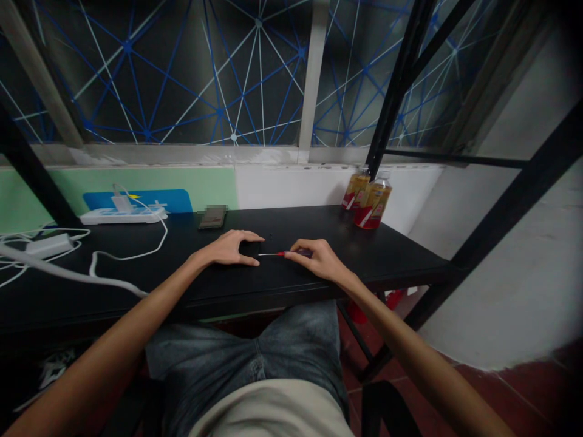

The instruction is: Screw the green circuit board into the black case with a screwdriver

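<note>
My right hand (314,255) pinches a small screwdriver (273,254) with a red collar, its thin metal shaft pointing left. The tip reaches a small black flat object (251,247) lying on the black desk (319,230). My left hand (232,247) curls round that black object, thumb and fingers framing it and holding it down. Both hands rest on the desk top, close together near its front edge.
A white power strip (122,213) with a plugged adapter and white cables (127,255) lies at the left. A dark phone-like slab (212,216) sits behind my left hand. Two amber drink bottles (371,203) stand at the back right by a black frame post (396,85).
</note>
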Action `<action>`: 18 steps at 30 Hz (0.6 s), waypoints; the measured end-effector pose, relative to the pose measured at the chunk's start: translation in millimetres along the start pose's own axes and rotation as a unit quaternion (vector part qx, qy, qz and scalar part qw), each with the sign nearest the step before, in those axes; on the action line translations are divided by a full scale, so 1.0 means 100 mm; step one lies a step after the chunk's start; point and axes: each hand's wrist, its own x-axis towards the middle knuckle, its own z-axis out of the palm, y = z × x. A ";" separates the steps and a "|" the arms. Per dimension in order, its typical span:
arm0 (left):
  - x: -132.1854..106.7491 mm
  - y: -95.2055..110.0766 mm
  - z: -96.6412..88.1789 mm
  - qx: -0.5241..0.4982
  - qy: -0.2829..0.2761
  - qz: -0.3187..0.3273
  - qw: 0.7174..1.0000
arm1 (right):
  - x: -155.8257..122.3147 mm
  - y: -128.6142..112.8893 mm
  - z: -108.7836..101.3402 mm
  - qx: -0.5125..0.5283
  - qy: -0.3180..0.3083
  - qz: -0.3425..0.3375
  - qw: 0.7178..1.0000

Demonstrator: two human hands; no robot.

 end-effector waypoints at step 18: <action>0.00 0.02 -0.01 -0.001 -0.003 -0.009 1.000 | 0.01 -0.03 0.00 -0.065 -0.023 -0.005 0.998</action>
